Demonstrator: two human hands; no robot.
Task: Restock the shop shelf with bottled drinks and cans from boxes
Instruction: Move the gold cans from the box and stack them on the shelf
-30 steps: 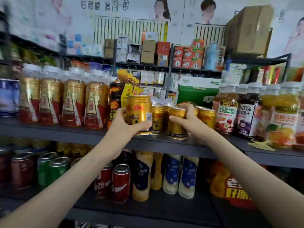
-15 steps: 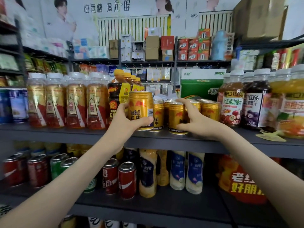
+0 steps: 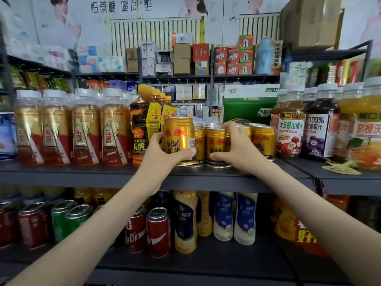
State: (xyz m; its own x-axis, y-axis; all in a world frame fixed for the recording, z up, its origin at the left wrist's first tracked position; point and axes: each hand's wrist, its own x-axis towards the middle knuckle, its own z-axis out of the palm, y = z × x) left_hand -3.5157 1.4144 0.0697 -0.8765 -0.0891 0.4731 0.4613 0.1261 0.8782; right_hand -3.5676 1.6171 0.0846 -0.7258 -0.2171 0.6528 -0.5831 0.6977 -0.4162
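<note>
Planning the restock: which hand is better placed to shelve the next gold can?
Left: the left hand grips a gold can at the shelf edge; the right hand holds a shelved can.

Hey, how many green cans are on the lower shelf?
2. The left green can and right green can stand side by side, just left of the left forearm; more may hide behind it.

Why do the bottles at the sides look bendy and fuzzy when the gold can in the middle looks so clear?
Head view: the wide-angle lens bows the shelf and tilts the side bottles; head view, centre: the gold can is sharp, label readable; head view, lower left: the red and green cans are blurred.
</note>
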